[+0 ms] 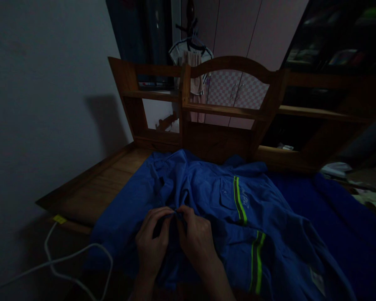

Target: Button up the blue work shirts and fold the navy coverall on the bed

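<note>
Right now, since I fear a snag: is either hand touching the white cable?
No, the left hand and right hand pinch the shirt; the cable lies apart.

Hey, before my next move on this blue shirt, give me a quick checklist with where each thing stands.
1. Left hand gripping the blue shirt front: ok, fingers pinch the fabric.
2. Right hand at the same spot: ok, it meets the left.
3. Shirt lying smooth: not ok, creased around the hands.
4. What the fingertips pinch, button or plain fabric: cannot tell, too dark.
5. White cable clear of the shirt: cannot tell, its loop runs by the left edge.
</note>
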